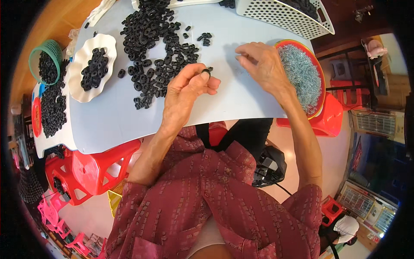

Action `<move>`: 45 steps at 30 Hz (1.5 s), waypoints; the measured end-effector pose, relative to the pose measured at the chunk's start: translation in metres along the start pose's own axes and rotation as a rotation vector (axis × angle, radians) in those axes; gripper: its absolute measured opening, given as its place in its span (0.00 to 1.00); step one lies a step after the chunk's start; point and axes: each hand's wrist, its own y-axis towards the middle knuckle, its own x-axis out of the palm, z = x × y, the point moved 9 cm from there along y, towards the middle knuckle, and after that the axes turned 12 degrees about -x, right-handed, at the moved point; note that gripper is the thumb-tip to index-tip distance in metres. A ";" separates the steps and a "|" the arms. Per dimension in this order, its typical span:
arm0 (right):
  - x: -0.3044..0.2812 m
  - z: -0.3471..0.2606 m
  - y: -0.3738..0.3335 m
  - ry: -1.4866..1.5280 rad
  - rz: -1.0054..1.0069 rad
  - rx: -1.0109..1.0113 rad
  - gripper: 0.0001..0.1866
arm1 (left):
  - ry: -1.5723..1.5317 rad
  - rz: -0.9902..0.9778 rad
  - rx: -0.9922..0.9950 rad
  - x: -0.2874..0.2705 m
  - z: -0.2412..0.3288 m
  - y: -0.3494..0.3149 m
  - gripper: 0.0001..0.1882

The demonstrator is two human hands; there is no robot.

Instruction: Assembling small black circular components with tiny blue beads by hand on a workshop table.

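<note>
A small black piece (207, 72) is pinched between the thumb and fingers of the left hand (184, 93), whose other fingers are curled loosely. The right hand (265, 67) is held a little apart from it, palm down over the pale table (233, 101), fingers bent; whether anything tiny is gripped there cannot be told. Just beyond and to the left of the left hand, a heap of black pieces (161, 69) is spread. Farther left of that hand, more pieces are held in a scalloped white dish (106, 46). Beside the right hand and wrist, a red basin (322, 82) is filled with small shiny bits (299, 75). Beyond the right hand, a perforated white basket (280, 19) is placed.
</note>
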 end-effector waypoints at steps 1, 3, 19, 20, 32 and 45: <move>-0.001 -0.001 -0.001 -0.003 -0.006 0.017 0.10 | 0.021 0.001 -0.014 0.000 -0.001 -0.001 0.12; 0.004 -0.012 -0.002 0.008 -0.107 -0.003 0.09 | 0.042 0.002 -0.029 0.000 -0.002 -0.001 0.12; 0.033 -0.027 -0.010 0.810 0.348 0.306 0.06 | 0.125 -0.022 -0.086 0.004 -0.006 0.003 0.12; 0.037 -0.029 -0.012 0.875 0.346 0.337 0.05 | 0.121 -0.029 -0.084 0.004 -0.006 0.003 0.12; 0.036 -0.022 -0.016 0.760 0.306 0.217 0.05 | 0.077 0.013 -0.057 -0.002 -0.005 0.003 0.11; 0.053 -0.052 0.014 0.025 -0.084 -0.133 0.08 | -0.045 0.088 0.015 -0.020 0.004 -0.015 0.13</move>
